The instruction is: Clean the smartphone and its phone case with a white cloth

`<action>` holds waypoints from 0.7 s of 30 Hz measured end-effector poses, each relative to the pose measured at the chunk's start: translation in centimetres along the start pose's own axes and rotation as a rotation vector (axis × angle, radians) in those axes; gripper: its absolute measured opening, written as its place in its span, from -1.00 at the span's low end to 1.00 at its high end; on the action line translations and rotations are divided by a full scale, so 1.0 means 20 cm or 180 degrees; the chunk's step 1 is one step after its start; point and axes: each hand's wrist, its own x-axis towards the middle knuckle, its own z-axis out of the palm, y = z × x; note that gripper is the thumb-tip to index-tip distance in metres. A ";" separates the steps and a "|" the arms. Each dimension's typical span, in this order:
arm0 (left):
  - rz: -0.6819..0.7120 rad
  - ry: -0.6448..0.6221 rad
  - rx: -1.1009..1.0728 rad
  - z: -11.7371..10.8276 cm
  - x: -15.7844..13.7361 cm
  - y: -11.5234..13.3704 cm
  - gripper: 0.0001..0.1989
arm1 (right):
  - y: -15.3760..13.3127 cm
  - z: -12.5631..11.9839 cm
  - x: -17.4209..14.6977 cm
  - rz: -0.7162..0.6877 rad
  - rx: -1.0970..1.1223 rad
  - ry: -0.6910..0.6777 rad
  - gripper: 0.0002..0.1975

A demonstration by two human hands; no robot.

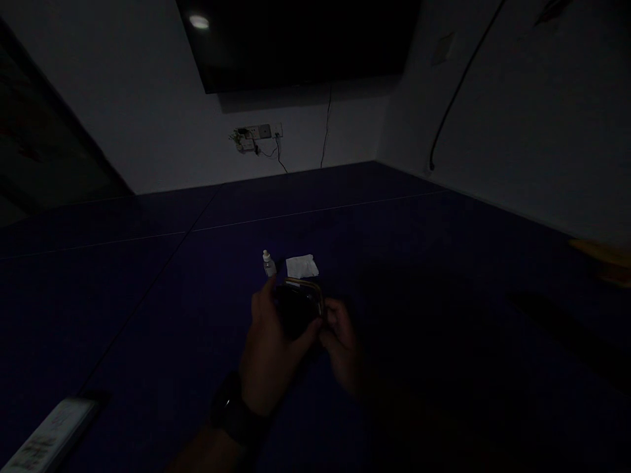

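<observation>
Both hands are on a dark, flat object with a gold-coloured rim (296, 309); in the dim light its kind cannot be made out. My left hand (269, 341), with a black watch (231, 407) on the wrist, grips it from the left, thumb along the near side. My right hand (341, 341) pinches the object's right edge by the rim, fingers curled. Just beyond the hands stands a small clear bottle (269, 266) with a white cap. A crumpled white tissue (302, 266) lies to the right of the bottle.
The dark blue table (207, 315) has thin seams across it. A white printed box (56, 433) lies at the lower left. Something yellow (601, 259) is at the right edge. On the far wall are a large screen (305, 46) and power sockets (256, 135) with cables.
</observation>
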 end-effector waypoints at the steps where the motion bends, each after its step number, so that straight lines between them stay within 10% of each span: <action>1: 0.0034 0.0049 0.0015 0.00 0.00 0.00 -0.29 | 0.00 0.00 0.00 0.0030 -0.0033 0.0043 -0.74; 14: 0.0290 -0.0138 0.0224 0.01 0.03 -0.06 -0.10 | -0.08 -0.05 -0.01 -0.0278 -0.0696 -0.0784 -0.47; 21: 0.0356 -0.0187 0.0213 0.01 0.02 -0.06 -0.21 | 0.00 -0.04 -0.02 -0.0311 -0.0874 -0.0405 -0.49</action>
